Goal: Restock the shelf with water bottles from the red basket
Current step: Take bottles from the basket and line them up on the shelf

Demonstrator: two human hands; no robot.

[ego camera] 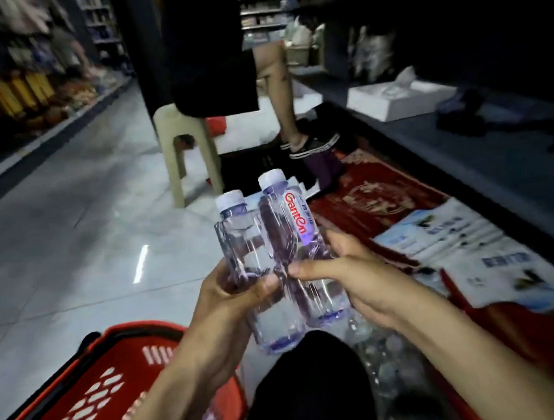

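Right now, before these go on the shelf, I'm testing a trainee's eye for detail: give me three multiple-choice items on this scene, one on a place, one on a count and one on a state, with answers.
1. Where is the red basket?
A) low at the left, beside the left forearm
B) on the beige stool
C) on the right-hand shelf

2. How many bottles are held up?
A) one
B) two
C) four

3. The held bottles' caps are:
A) both off
B) one off
C) both on

Answers:
1 A: the basket fills the lower-left corner by the left forearm.
2 B: the left hand grips the left bottle and the right hand grips the right bottle.
3 C: a white cap sits on each neck.
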